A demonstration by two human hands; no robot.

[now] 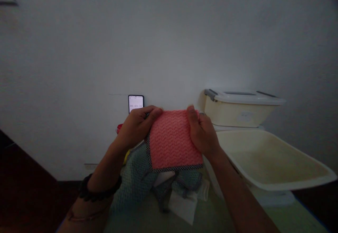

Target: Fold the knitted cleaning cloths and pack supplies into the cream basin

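A pink textured cloth (pixel 173 139) with a dark checked border hangs stretched between my two hands, above the table. My left hand (pixel 138 124) pinches its upper left corner, thumb along the top edge. At the upper right corner my right hand (pixel 202 129) is closed on the cloth, thumb in front and the other fingers partly behind it. Below and behind it lies a rumpled grey-green cloth (pixel 134 180), partly covered by the pink one. White pieces (pixel 183 205) that look like cloth or paper lie under the hands.
A cream basin (pixel 274 159) stands at the right of the table (pixel 142 222). Behind it is a lidded storage box (pixel 235 111) with grey clips. A phone (pixel 136 102) showing a timer stands against the wall, next to a red object (pixel 119 128) mostly hidden by my left hand.
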